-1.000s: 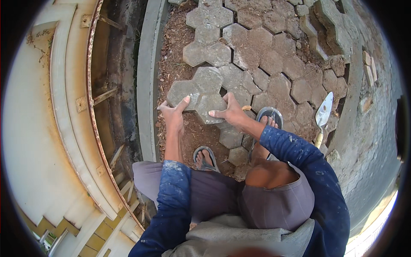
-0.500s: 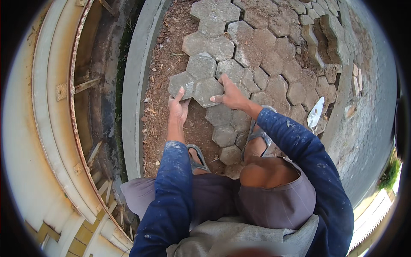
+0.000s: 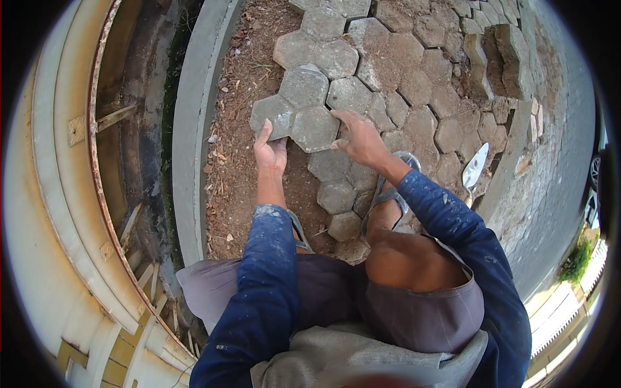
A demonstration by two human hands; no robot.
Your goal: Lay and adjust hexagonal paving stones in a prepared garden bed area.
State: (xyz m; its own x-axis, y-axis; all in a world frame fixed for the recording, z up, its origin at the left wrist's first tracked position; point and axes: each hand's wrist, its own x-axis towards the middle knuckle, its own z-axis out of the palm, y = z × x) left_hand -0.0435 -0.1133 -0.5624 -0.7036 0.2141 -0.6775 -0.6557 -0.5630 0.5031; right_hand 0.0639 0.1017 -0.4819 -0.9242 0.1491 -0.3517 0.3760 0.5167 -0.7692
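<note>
Pinching a grey paver (image 3: 297,108) by its near edge — left hand (image 3: 270,152), right hand (image 3: 365,143) spread at its right.

Worn: dark-blue sleeves (image 3: 265,284), pale-spattered, flanking a rumpled grey cloth (image 3: 369,346); purplish-grey trousers (image 3: 420,313) just beyond the cloth, right hem at knee; grey strapped sandals (image 3: 393,195) farther beyond it.

Diffuse daylight; soft shadows; edges bent, black-rimmed

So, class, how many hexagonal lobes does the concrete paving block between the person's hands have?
3: a top lobe, a left lobe by the left hand, and a right lobe by the right hand.
</note>
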